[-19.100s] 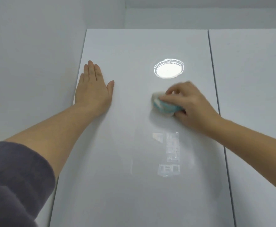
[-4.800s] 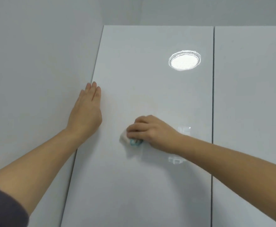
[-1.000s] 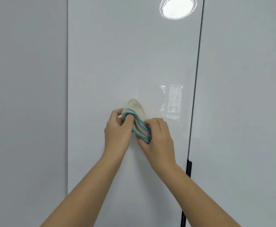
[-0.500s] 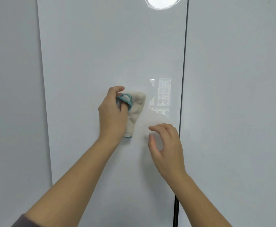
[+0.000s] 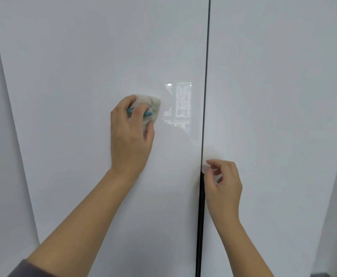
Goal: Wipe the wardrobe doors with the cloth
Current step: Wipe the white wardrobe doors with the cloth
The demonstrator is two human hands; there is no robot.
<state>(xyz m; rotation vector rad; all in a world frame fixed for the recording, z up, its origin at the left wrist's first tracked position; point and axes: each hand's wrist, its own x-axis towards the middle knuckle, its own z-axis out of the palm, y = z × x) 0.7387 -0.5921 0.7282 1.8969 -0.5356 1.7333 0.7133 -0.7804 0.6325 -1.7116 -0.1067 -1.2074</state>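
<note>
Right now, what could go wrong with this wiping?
The left hand grips the cloth in a small wad, so bare skin may smudge the glossy left door. The right hand hovers by the dark gap between doors; its fingers might mark the right door.

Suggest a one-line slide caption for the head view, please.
Left hand grips a bunched cloth against the glossy left wardrobe door; the empty right hand hovers beside the seam.
</note>
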